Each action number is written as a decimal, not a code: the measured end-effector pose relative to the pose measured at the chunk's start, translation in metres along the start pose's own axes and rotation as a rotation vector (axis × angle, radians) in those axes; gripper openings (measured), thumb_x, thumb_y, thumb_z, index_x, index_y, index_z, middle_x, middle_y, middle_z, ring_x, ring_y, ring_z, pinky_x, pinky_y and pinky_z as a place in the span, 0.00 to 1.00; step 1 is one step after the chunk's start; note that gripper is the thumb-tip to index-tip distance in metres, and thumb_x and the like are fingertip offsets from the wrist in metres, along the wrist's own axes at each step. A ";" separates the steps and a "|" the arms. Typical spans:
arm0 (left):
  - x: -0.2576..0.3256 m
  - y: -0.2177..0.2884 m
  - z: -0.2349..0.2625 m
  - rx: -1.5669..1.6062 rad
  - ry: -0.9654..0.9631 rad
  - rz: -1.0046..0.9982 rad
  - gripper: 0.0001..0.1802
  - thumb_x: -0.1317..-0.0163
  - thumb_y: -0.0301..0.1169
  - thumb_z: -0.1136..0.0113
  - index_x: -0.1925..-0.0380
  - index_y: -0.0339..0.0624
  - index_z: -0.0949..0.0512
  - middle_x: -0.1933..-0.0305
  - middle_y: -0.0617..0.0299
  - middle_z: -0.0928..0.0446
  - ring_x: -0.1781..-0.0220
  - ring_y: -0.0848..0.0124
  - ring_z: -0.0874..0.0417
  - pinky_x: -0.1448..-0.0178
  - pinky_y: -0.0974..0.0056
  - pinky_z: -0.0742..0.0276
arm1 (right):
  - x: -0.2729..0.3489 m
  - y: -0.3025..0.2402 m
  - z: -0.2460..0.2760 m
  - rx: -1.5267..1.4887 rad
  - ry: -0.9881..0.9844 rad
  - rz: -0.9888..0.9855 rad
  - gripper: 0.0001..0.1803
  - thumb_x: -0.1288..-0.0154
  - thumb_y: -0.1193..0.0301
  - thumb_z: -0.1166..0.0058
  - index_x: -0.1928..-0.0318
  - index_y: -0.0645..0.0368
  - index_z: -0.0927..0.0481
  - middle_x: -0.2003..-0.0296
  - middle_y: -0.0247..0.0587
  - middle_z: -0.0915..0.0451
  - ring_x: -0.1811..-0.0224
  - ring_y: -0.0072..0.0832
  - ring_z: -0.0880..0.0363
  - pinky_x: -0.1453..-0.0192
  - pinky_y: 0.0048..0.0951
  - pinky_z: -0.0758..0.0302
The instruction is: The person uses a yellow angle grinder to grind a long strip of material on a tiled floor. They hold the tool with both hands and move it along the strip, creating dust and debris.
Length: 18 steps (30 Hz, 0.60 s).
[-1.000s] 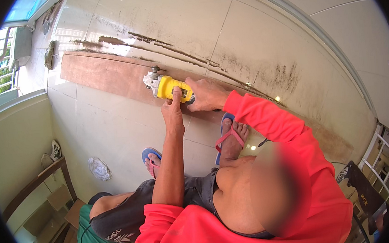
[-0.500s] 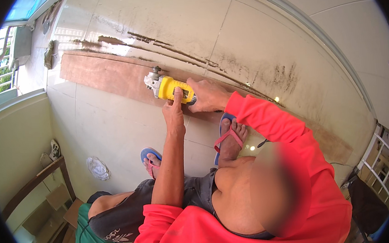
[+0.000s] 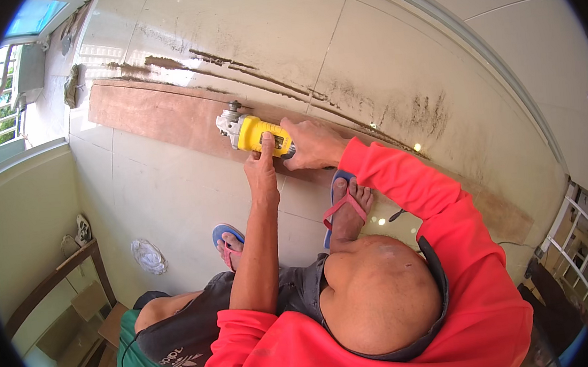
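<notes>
A yellow angle grinder (image 3: pixel 252 132) with a silver metal head lies over a long reddish-brown plywood board (image 3: pixel 155 115) on the floor. My left hand (image 3: pixel 262 172) grips the grinder's body from the near side, its thumb on top. Round the rear end of the tool is my right hand (image 3: pixel 313 144), fingers wrapped. At the grinder's far side the disc (image 3: pixel 233 106) is seen edge-on, by a thin dark line that runs along the board. Whether the disc spins cannot be told.
Dark dust (image 3: pixel 428 116) streaks the tiled floor beyond the board. My sandalled right foot (image 3: pixel 346 207) is close to the board's near edge. A crumpled clear plastic piece (image 3: pixel 148 256) lies at left, above wooden furniture (image 3: pixel 54 285). A white metal rack (image 3: pixel 576 250) stands at right.
</notes>
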State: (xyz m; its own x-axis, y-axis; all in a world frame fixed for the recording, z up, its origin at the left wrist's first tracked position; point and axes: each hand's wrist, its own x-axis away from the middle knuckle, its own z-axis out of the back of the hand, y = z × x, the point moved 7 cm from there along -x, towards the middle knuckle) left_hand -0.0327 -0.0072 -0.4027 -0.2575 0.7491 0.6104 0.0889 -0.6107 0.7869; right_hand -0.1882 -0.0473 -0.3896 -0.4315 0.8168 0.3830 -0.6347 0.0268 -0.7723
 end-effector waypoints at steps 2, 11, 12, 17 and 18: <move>0.000 0.000 -0.001 0.014 -0.009 -0.009 0.35 0.31 0.53 0.27 0.44 0.28 0.19 0.49 0.61 0.17 0.49 0.75 0.21 0.43 0.68 0.28 | 0.000 -0.001 0.000 0.013 0.002 0.007 0.38 0.50 0.56 0.27 0.45 0.65 0.29 0.63 0.66 0.14 0.57 0.64 0.13 0.52 0.57 0.18; -0.001 -0.001 0.000 0.019 -0.008 -0.004 0.35 0.31 0.53 0.27 0.44 0.28 0.19 0.50 0.61 0.17 0.49 0.76 0.22 0.42 0.67 0.28 | 0.000 -0.001 0.000 0.017 -0.002 0.001 0.39 0.50 0.56 0.27 0.44 0.65 0.29 0.63 0.66 0.13 0.57 0.64 0.13 0.53 0.58 0.18; -0.001 -0.001 0.000 0.009 -0.003 0.000 0.35 0.31 0.53 0.27 0.44 0.29 0.19 0.50 0.61 0.17 0.49 0.76 0.22 0.43 0.68 0.28 | 0.000 0.000 -0.001 0.021 -0.003 -0.004 0.39 0.50 0.56 0.27 0.44 0.65 0.29 0.62 0.66 0.13 0.57 0.63 0.13 0.53 0.58 0.18; -0.002 -0.002 0.000 0.012 -0.006 0.007 0.34 0.31 0.53 0.26 0.45 0.30 0.19 0.51 0.63 0.17 0.50 0.76 0.22 0.44 0.68 0.28 | 0.000 -0.001 0.000 0.020 -0.016 -0.003 0.39 0.50 0.55 0.27 0.44 0.66 0.29 0.62 0.66 0.13 0.56 0.63 0.13 0.52 0.57 0.18; -0.002 -0.003 0.000 0.003 -0.001 0.012 0.34 0.31 0.53 0.26 0.45 0.30 0.19 0.51 0.63 0.17 0.50 0.76 0.22 0.44 0.68 0.28 | 0.000 -0.001 0.000 0.018 -0.018 -0.003 0.39 0.50 0.55 0.27 0.44 0.66 0.29 0.62 0.66 0.13 0.56 0.63 0.13 0.52 0.57 0.18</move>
State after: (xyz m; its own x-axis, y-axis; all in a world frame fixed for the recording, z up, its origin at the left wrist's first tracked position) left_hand -0.0322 -0.0070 -0.4062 -0.2554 0.7423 0.6196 0.0947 -0.6185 0.7800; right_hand -0.1881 -0.0471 -0.3888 -0.4407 0.8065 0.3942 -0.6474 0.0187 -0.7619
